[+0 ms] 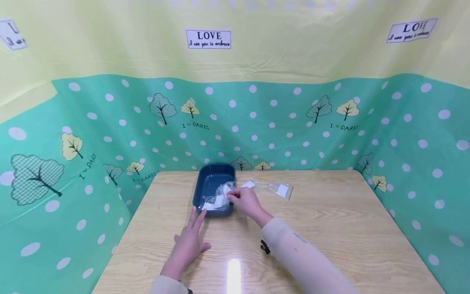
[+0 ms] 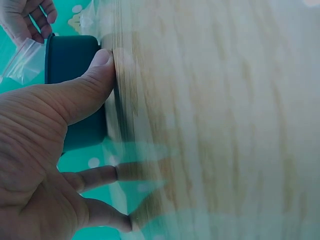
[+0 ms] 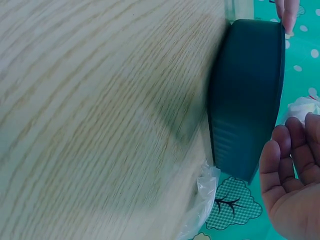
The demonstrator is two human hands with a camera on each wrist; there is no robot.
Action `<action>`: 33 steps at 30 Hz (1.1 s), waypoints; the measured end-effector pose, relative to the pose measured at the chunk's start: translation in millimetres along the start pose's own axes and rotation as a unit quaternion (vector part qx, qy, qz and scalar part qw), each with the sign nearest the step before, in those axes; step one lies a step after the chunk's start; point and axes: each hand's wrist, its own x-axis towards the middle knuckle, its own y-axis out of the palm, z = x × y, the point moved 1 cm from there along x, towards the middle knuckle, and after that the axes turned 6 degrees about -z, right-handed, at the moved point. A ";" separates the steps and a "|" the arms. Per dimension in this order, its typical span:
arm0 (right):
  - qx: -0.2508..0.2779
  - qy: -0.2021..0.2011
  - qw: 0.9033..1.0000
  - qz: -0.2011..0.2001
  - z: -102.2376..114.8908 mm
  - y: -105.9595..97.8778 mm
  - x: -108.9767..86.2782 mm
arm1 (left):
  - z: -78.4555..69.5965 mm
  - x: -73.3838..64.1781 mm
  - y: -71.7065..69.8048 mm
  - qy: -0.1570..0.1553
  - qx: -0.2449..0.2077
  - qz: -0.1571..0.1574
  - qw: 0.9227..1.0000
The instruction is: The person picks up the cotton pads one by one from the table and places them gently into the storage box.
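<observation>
A dark blue rectangular tray (image 1: 213, 179) stands on the table with several clear plastic bags (image 1: 218, 201) bearing white labels inside, toward its near end. Over its right side my right hand (image 1: 247, 201) pinches a clear zip bag (image 1: 226, 189) between thumb and fingertips; part of that bag is hidden by the fingers. My left hand (image 1: 188, 241) is spread, fingers straight, with fingertips right at the tray's near-left corner. The left wrist view shows its thumb (image 2: 92, 82) in front of the tray's wall.
Right of the tray, a clear bag (image 1: 248, 184) with a white label lies near the table's back edge. Another labelled bag (image 1: 282, 190) lies farther right. A green patterned curtain (image 1: 253, 118) hangs right behind the wooden table (image 1: 330, 220).
</observation>
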 end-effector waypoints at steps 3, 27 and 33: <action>-0.004 -0.007 1.000 0.003 -0.6 0.8 -0.4 | 0.3 0.3 -0.3 0.001 0.000 -0.002 1.000; -0.004 -0.011 1.000 0.016 -8.1 -0.8 -7.4 | 0.1 -1.0 -1.2 0.002 0.007 -0.004 1.000; -0.002 0.005 1.000 -0.013 -16.1 -8.7 -4.8 | -0.6 -1.8 -2.2 0.005 0.007 -0.007 1.000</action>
